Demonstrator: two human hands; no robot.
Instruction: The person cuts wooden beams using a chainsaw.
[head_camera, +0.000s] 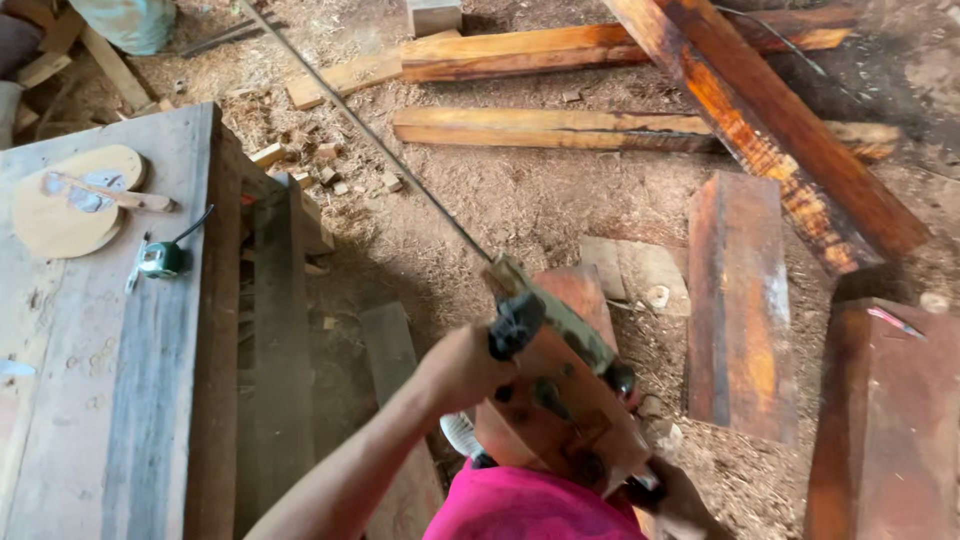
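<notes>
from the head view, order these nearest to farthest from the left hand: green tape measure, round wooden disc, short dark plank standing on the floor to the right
Measured from the left hand gripping the saw's black handle:
1. Short dark plank, on the sawdust floor to its right.
2. Green tape measure, on the workbench to its left.
3. Round wooden disc, farther back on the same bench, top left.

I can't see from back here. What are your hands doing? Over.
Left hand shut on front handle of orange chainsaw. Right hand at its rear, grip unclear. Bar points over sawdust floor, timber beams beyond.
</notes>
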